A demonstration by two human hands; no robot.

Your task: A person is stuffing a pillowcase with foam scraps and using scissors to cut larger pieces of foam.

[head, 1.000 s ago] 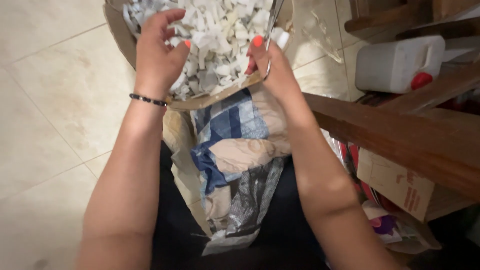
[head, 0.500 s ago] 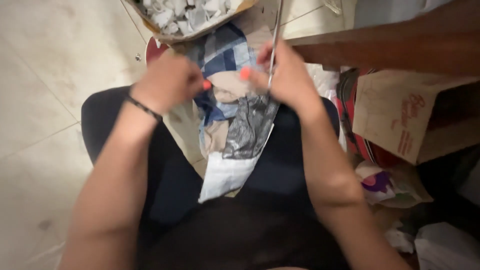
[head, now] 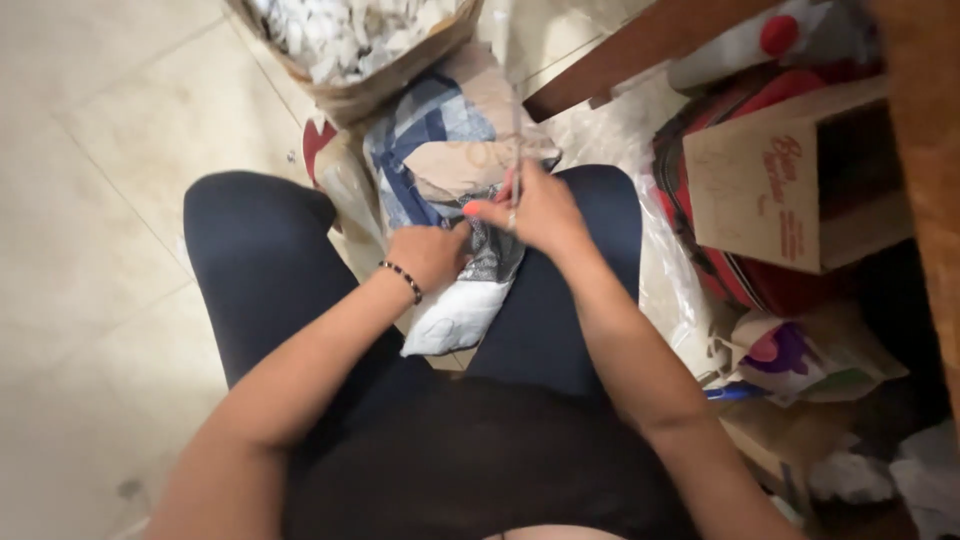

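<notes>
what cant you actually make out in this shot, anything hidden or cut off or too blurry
- Head view: what the left hand grips is hidden by its own knuckles.
- Head view: the thin metal tool in the right hand is motion-blurred; its kind is unclear.
- Head view: the brown basket of white scraps is cut off by the top edge.
- Head view: the white plastic bottle with red cap is partly hidden by the wooden beam.
</notes>
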